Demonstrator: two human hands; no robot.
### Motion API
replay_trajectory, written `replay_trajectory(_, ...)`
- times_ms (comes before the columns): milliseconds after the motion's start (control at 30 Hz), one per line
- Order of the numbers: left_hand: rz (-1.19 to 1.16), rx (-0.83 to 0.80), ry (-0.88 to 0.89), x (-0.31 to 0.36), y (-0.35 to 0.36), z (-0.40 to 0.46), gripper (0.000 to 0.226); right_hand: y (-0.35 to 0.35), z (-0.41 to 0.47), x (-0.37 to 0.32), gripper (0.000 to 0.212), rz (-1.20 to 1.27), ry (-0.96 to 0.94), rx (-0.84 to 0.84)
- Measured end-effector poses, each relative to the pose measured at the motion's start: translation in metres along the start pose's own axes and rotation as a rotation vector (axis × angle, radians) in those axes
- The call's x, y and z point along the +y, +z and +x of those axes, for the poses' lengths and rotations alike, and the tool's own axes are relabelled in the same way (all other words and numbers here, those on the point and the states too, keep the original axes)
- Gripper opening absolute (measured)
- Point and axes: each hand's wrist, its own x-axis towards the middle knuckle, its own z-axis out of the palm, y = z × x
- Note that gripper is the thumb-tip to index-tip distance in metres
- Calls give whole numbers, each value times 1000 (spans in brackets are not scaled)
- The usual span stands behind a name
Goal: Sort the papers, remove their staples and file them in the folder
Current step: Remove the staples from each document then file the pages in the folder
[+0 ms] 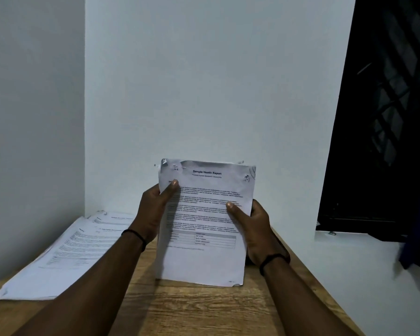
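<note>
The "Sample Health Report" sheaf (204,221) stood upright, bottom edge on the wooden table (199,311), near its middle. Left hand (153,214) gripped its left edge, thumb across the front; right hand (255,229) gripped the right edge the same way. Both top corners looked torn and curled, probably where the staples sat. Risk: more pulling there could rip the pages, or a leftover staple could snag. A looser grip could let sheets slide apart. The loose paper pile (66,255) lay left of the sheaf on the table; mixing them would undo the sorting. No folder in view.
</note>
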Motion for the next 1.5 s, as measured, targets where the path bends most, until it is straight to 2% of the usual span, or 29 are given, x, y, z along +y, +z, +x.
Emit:
replay_trajectory(133,34,26,122,14,2,12,16,3,18,-23,64,-28,-62,74)
replay_trajectory(200,60,47,168,22,7,17,14,11,25,-44,61,-122,-174,112)
replay_trajectory(333,114,48,231,26,9,20,32,26,35,-82,66,-788,-624,245)
replay_trajectory(433,137,34,274,25,9,17,33,47,42,-102,60,-1110,-890,65)
replay_trajectory(533,152,42,291,27,11,16,33,72,41,-114,43,-1409,-809,-138)
replay_trajectory(600,167,45,297,30,12,13,27,84,39,-116,26,-1489,-786,-171)
replay_trajectory(800,203,42,317,30,7,12,37,87,35,-121,23,-1501,-732,-157)
replay_trajectory(867,203,49,319,31,7,12,37,81,33,-125,23,-1484,-678,-164)
replay_trajectory(1033,205,27,326,33,4,14,61,58,32,-131,20,-1390,-550,-121)
replay_trajectory(1100,196,35,325,32,4,15,62,47,33,-134,19,-1344,-479,-99)
replay_trajectory(1233,199,43,318,35,8,13,50,18,37,-128,17,-1093,-354,-45)
replay_trajectory(1333,198,30,312,38,10,13,48,6,35,-122,16,-824,-305,-34)
replay_trajectory(1500,204,18,309,43,13,16,46,3,36,-120,13,-547,-204,0)
